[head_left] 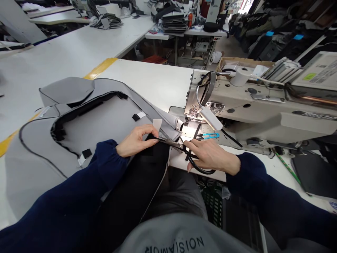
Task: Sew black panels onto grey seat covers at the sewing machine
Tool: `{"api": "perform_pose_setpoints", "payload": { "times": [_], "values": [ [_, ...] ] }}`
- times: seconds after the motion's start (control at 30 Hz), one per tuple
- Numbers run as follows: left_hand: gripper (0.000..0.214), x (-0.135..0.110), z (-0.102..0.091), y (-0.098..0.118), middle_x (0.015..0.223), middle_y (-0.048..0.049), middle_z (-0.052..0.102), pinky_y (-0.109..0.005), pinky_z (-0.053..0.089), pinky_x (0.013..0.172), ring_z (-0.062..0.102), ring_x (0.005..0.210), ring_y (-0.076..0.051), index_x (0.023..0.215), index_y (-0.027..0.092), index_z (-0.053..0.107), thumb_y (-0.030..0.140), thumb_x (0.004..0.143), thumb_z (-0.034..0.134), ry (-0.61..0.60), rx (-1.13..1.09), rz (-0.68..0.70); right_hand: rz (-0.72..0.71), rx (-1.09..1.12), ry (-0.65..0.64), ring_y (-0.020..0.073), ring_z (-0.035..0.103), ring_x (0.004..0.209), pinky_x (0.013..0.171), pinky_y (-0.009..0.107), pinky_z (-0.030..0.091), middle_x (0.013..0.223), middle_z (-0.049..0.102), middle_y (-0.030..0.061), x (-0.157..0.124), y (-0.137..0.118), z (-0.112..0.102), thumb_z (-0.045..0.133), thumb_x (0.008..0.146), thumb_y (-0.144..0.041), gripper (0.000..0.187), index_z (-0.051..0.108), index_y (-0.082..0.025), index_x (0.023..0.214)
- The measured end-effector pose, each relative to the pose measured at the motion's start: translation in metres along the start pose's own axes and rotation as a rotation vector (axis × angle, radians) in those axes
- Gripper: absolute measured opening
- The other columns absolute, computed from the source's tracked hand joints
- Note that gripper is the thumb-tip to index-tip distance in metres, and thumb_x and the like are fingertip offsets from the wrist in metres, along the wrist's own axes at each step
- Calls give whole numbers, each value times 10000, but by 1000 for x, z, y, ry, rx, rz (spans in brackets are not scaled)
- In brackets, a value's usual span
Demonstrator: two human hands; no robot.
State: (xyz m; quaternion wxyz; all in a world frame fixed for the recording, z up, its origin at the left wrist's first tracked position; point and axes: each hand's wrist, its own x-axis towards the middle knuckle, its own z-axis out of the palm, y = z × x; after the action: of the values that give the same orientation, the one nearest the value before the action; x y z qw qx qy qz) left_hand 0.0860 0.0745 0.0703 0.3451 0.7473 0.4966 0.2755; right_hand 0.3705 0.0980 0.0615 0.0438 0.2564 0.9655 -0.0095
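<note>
A large grey sewn cover (102,119) with dark piped seams is spread on the white table, and its black panel (139,179) hangs over the front edge onto my lap. My left hand (138,140) pinches the edge of this cover near a small white tag (157,124). In my right hand (210,154) is a pair of scissors (198,167) with black handles. Their blades point left and lie along the edge beside my left fingertips. Whether the blades are cutting fabric, I cannot tell.
Right of the cover stands a sewing machine (250,105) with a lit lamp (211,118). Blue thread snips (210,136) lie on its bed. A thread cone (240,76) sits on top. Fabric stacks (173,23) occupy tables behind. Below the table edge is a green crate (212,203).
</note>
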Motion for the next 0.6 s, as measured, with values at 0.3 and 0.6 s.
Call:
{"api": "perform_pose_setpoints", "payload": {
  "times": [0.3,0.6],
  "values": [
    [151,-1,-1,-2,876,-30,603,-296,404,815,543,837,-160,813,164,591,314,813,596,19,-29,-34,-7,-63,22,170,541,604,528,297,101,854,628,91,-3,-3,2,457,898,-596,564,460,-109,1183],
    [252,-3,-2,-6,925,-36,584,-302,420,861,532,890,-164,989,171,577,323,793,625,54,-99,-36,33,-31,29,209,603,646,515,293,156,890,647,99,-8,-16,14,449,939,-451,461,416,-85,1217]
  ]
}}
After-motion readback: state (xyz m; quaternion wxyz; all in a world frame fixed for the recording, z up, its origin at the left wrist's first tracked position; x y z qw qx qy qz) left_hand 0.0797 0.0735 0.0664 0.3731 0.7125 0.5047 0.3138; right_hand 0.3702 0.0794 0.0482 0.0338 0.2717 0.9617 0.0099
